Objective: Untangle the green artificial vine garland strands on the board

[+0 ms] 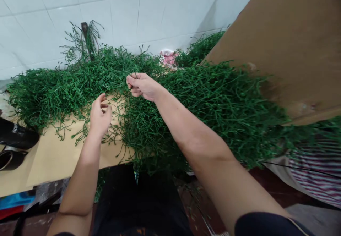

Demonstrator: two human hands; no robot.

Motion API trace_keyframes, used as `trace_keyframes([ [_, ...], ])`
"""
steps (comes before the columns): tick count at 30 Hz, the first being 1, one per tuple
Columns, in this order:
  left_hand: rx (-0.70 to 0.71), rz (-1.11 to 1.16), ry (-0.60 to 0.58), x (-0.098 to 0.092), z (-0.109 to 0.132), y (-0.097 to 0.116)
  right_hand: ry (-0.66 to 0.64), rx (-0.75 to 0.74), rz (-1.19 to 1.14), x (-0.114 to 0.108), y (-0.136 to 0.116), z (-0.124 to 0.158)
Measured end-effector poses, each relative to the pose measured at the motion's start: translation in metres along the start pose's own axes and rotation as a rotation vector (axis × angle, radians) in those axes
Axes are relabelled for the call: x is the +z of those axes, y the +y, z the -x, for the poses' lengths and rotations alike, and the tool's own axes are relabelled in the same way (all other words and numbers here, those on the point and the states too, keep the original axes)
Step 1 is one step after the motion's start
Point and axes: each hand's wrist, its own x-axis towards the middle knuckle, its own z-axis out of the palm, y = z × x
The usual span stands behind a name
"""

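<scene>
My right hand [142, 86] is closed in a pinch over the green heap, with a short bit of a thin green stem showing at its fingertips. Lower and to the left, my left hand [100, 117] has its fingers bent but apart, and nothing shows in it. It hovers by loose stems [117, 122] scattered on a tan cardboard sheet [61, 154]. A big pile of thin green stems with small knobbed tips [213, 101] lies under and beside my right forearm. Another long pile [53, 94] runs along the back left.
A large cardboard panel [287, 44] leans at the right. At the left edge are a black cylindrical flask [18, 135] and a dark cup [12, 159]. A dark upright bar [85, 39] rises before the tiled wall [122, 12]. Striped fabric [314, 172] lies lower right.
</scene>
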Motion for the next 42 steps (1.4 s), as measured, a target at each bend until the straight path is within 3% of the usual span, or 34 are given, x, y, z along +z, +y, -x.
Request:
trace_keyframes([
  [3,0.027,-0.063,-0.012,0.015,-0.017,0.004,-0.091,0.011,0.013,0.001,0.004,0.005],
  [7,-0.049,-0.178,-0.279,0.04,-0.029,0.002,-0.212,0.029,0.028,-0.003,0.013,0.011],
  [9,-0.068,-0.2,-0.337,0.046,-0.031,-0.003,-0.242,0.035,0.049,-0.008,0.019,0.013],
  [14,-0.212,-0.006,-0.249,0.037,-0.035,-0.008,-0.259,0.01,0.252,-0.016,0.026,0.018],
  [19,-0.402,0.29,-0.168,0.028,-0.034,-0.003,-0.399,-0.015,0.876,-0.029,0.018,0.031],
  [22,-0.335,0.262,-0.108,0.029,-0.036,-0.004,-0.273,-0.017,1.075,-0.043,0.008,0.038],
  [25,-0.147,0.175,-0.081,0.032,-0.037,-0.007,-0.057,0.001,0.861,-0.048,0.0,0.036],
  [28,0.016,0.061,-0.082,0.036,-0.033,-0.009,0.13,0.196,0.579,-0.033,0.002,0.022],
  [30,0.109,-0.02,-0.121,0.037,-0.026,-0.007,0.153,0.324,0.47,-0.018,0.011,0.008],
  [32,0.174,-0.113,-0.181,0.037,-0.018,-0.004,0.127,0.356,0.385,-0.005,0.022,-0.005],
  [34,0.177,-0.227,-0.207,0.035,-0.012,-0.001,0.126,0.298,0.313,0.002,0.03,-0.016],
  [38,0.046,-0.427,-0.243,0.029,-0.006,0.003,0.22,0.144,0.203,-0.002,0.036,-0.025],
  [42,0.061,-0.436,-0.361,0.03,-0.004,0.006,0.316,0.09,0.097,-0.003,0.04,-0.028],
])
